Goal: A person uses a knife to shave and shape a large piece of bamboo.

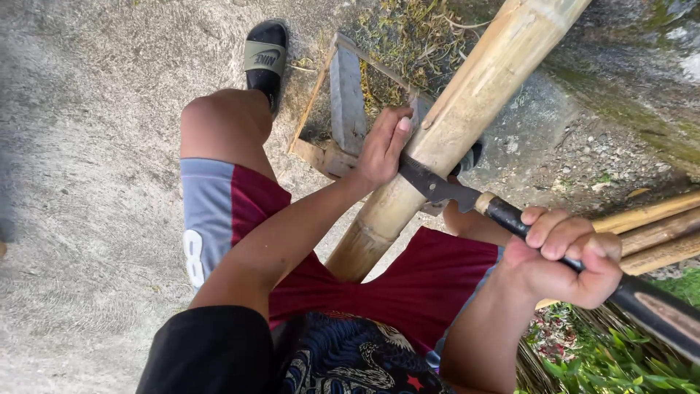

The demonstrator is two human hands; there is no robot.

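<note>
A thick bamboo pole slants from the top right down between my knees. My left hand presses on the back of a dark knife blade that lies against the pole's side. My right hand is closed around the knife's long black handle, which runs off to the lower right. The blade's tip is hidden behind my left hand and the pole.
A small wooden frame stool lies on the concrete ground behind the pole. My left foot wears a black slide sandal. Split bamboo strips are stacked at the right, with green weeds below them.
</note>
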